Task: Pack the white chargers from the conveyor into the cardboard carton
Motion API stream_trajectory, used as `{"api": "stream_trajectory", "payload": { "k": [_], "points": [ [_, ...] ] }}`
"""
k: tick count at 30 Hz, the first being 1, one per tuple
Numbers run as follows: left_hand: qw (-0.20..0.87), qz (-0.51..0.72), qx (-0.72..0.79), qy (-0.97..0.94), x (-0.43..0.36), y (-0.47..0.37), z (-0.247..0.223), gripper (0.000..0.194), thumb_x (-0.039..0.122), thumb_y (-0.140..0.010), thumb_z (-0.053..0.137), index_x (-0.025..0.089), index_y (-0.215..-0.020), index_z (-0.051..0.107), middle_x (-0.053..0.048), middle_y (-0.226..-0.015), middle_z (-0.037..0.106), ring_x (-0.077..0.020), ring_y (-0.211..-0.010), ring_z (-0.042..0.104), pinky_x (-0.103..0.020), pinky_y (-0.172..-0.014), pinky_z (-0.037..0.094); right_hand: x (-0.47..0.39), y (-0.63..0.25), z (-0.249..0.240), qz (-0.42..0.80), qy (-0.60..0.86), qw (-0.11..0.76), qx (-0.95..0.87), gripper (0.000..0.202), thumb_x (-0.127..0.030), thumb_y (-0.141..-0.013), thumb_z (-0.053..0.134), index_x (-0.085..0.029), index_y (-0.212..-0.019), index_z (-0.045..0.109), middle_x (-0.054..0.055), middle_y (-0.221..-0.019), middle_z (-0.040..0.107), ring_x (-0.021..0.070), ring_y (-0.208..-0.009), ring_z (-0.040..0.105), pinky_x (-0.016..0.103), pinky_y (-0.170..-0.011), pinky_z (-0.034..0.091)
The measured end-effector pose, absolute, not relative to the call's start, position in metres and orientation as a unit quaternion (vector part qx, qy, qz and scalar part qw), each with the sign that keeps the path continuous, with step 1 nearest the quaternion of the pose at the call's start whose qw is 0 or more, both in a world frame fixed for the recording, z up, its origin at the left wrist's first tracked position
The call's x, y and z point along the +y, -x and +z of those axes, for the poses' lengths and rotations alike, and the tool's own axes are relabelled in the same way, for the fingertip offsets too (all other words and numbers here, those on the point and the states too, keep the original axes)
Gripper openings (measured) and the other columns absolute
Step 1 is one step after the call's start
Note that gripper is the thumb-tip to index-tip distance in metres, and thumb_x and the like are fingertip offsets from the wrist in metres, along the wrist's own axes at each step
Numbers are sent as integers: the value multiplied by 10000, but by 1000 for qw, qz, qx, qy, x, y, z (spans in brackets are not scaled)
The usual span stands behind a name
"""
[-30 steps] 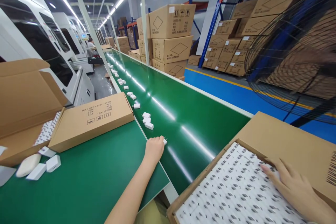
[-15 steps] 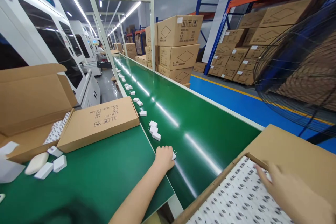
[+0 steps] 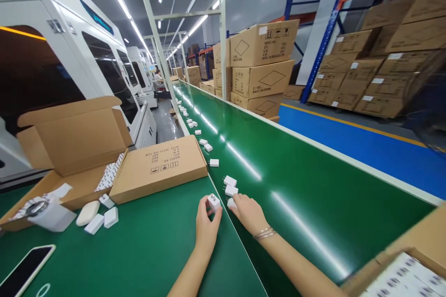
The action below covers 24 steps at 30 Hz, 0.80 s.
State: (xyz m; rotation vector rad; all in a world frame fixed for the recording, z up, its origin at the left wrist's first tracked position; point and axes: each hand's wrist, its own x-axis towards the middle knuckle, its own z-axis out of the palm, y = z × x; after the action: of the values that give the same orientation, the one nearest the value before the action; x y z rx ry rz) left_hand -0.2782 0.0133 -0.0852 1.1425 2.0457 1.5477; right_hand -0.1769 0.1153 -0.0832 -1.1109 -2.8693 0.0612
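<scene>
- I can make out only part of the right-hand charger (image 3: 231, 203) at the near edge of the green belt (image 3: 296, 162); the fingers hide the rest, and I can't tell whether it is lifted clear.
- The left-hand charger (image 3: 213, 203) shows me dark marks on its upper face, too small to read; fingertips cover its sides.
- Farther along the belt, the small white chargers (image 3: 182, 110) run together, too tiny for me to count.
- The packed carton (image 3: 386, 253) is cut off at the lower right corner.
- My view also clips the phone (image 3: 29, 267) at the left edge, and a dark wire shape (image 3: 427, 106) at the right edge is badly blurred.
- The left hand (image 3: 205, 222) rises from the bottom over the green table (image 3: 146, 236), thumb and fingers pinched on its charger, just beside the belt.
- The right hand (image 3: 250, 213) reaches in from the lower right across the belt, back upward, thumb and forefinger closed on its charger; bangles (image 3: 265, 233) circle the wrist.
- Two loose chargers (image 3: 230, 181) lie just beyond those fingers.
</scene>
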Motion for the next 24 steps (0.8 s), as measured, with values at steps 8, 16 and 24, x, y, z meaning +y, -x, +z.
{"api": "stream_trajectory", "payload": {
  "k": [8,16,24],
  "points": [
    [174,548,718,-392,22,284,-93,318,313,-782,487,222,-1082,436,-61,-1034,584,-172,-923,581,-287,-797,492,126,178,-69,-3,355,-18,-935,215,-258,-857,531,-170,-1053,537,45,-970,576,188,-869,556,379,-743,485],
    [165,525,724,-417,19,288,-99,368,395,-712,544,199,-1021,507,-65,-972,599,-212,-865,595,-346,-761,492,144,207,-66,59,430,-71,-898,256,-303,-857,532,-161,-1070,527,64,-1052,554,199,-884,556,390,-725,496],
    [195,362,728,-549,40,273,-91,210,257,-725,506,205,-927,527,-49,-970,574,-191,-833,591,-308,-726,475,136,115,-58,161,377,-70,-909,284,-360,-843,544,-176,-1060,537,54,-1025,565,194,-866,558,393,-741,483]
  ]
}}
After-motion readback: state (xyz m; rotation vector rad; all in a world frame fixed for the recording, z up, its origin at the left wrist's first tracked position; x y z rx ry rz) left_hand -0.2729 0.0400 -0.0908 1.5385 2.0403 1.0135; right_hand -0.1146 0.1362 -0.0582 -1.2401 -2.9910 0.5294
